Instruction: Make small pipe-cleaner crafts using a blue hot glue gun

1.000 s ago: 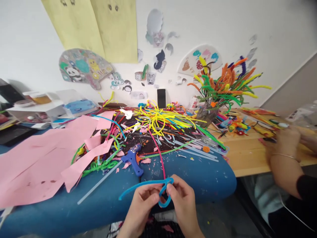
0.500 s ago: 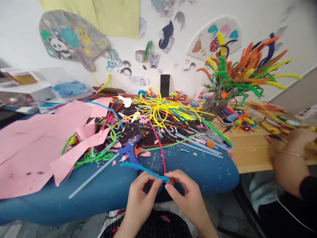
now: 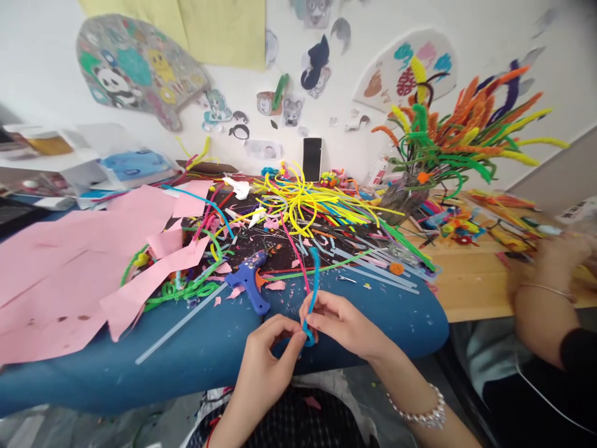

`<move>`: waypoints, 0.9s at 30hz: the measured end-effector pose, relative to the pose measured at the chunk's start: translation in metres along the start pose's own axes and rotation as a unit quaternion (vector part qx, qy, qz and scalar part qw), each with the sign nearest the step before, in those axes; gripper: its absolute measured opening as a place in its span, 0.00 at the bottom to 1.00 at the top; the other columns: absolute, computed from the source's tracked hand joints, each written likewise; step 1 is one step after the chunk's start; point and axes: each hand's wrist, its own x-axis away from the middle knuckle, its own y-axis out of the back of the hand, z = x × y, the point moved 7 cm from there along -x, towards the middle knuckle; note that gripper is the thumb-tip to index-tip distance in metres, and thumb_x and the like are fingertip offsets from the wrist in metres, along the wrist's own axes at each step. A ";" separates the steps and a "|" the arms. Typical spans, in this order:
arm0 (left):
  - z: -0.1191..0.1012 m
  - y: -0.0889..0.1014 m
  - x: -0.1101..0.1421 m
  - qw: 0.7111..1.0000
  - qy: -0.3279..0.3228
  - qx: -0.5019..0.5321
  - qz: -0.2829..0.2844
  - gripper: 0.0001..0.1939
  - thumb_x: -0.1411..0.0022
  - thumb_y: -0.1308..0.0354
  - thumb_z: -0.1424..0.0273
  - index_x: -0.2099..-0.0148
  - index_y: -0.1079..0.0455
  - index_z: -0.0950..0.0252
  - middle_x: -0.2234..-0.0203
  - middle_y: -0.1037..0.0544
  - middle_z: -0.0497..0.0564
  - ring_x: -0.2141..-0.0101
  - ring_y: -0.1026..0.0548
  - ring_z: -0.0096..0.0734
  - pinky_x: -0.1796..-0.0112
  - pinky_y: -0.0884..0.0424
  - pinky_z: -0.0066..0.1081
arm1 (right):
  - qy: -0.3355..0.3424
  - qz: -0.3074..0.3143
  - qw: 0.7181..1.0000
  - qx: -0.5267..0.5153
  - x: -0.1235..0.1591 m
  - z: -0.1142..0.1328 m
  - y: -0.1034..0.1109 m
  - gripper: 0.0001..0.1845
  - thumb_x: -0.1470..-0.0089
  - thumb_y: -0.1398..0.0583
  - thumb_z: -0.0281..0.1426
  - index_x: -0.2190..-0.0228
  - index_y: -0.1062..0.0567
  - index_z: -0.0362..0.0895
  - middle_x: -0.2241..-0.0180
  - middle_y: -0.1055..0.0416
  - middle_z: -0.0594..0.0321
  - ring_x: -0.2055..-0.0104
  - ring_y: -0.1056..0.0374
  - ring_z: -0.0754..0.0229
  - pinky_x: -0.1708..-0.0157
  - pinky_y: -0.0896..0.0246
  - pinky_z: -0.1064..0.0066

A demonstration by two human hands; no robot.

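A blue pipe cleaner [image 3: 316, 274] stands up between my hands, its lower end bent into a small loop. My left hand [image 3: 274, 351] pinches it at the loop. Fingers of my right hand [image 3: 336, 320] are closed on it just above, with the free end pointing up and away from me. A dark pink pipe cleaner [image 3: 298, 255] runs from the pile down to behind my right fingers; whether I touch it is hidden. Beyond my left hand lies a blue glue gun [image 3: 252, 283] with a clear glue stick [image 3: 181, 323] at its back.
Pink sheets [image 3: 60, 267] cover the table's left side. Yellow pipe cleaners [image 3: 303, 202] lie heaped at the back before a phone [image 3: 312, 158]. Clear glue sticks [image 3: 377, 270] lie right of centre. A vase [image 3: 401, 196] holds colourful pipe cleaners. Another person's arm [image 3: 548, 298] is at the right.
The blue pipe cleaner has swung from pointing left to pointing up and away. My right hand has moved in above the left and turned, and a beaded bracelet now shows on its wrist.
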 end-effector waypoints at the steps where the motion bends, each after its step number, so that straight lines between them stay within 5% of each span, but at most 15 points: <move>1: 0.003 0.000 0.000 1.000 0.008 0.011 0.000 0.10 0.36 0.45 0.68 0.70 0.28 0.64 0.74 0.25 0.49 0.73 0.27 0.30 0.70 0.31 0.27 | 0.005 -0.019 1.000 -0.014 -0.001 -0.003 0.001 0.07 0.46 0.40 0.34 0.70 0.31 0.43 0.73 0.33 0.67 0.74 0.35 0.66 0.70 0.38 0.71; 6: 0.010 0.006 0.000 0.999 0.023 0.005 -0.031 0.10 0.37 0.44 0.67 0.69 0.28 0.65 0.75 0.25 0.48 0.75 0.27 0.29 0.71 0.31 0.27 | 0.018 -0.091 0.993 -0.068 0.001 -0.012 0.002 0.07 0.50 0.38 0.31 0.71 0.33 0.45 0.72 0.31 0.68 0.74 0.33 0.66 0.70 0.36 0.71; 11: 0.008 0.006 -0.003 0.999 0.014 -0.035 -0.025 0.09 0.37 0.43 0.67 0.69 0.27 0.64 0.74 0.24 0.49 0.72 0.25 0.31 0.68 0.32 0.28 | 0.040 -0.114 0.992 0.035 0.007 -0.008 0.003 0.10 0.49 0.37 0.29 0.74 0.36 0.46 0.71 0.31 0.68 0.70 0.34 0.66 0.69 0.36 0.73; 19: 0.025 0.014 0.000 0.967 0.089 0.234 -0.046 0.13 0.44 0.35 0.66 0.57 0.27 0.64 0.70 0.21 0.48 0.72 0.22 0.30 0.66 0.26 0.29 | 0.103 -0.265 0.958 0.023 0.025 -0.002 0.017 0.13 0.48 0.35 0.30 0.75 0.36 0.46 0.71 0.28 0.66 0.70 0.32 0.64 0.70 0.34 0.73; 22: 0.031 0.008 0.001 0.964 0.106 0.240 -0.036 0.09 0.42 0.37 0.65 0.66 0.26 0.66 0.75 0.20 0.49 0.74 0.22 0.30 0.67 0.27 0.29 | 0.133 -0.297 0.945 0.006 0.032 -0.003 0.013 0.13 0.48 0.35 0.30 0.75 0.35 0.46 0.71 0.28 0.66 0.69 0.30 0.63 0.68 0.33 0.72; 27: 0.033 -0.003 0.000 0.958 0.106 0.261 -0.050 0.10 0.43 0.36 0.64 0.63 0.24 0.66 0.82 0.22 0.46 0.77 0.24 0.30 0.69 0.28 0.28 | 0.150 -0.316 0.937 -0.011 0.037 -0.009 0.006 0.12 0.48 0.35 0.30 0.75 0.34 0.46 0.72 0.27 0.66 0.70 0.31 0.64 0.69 0.33 0.73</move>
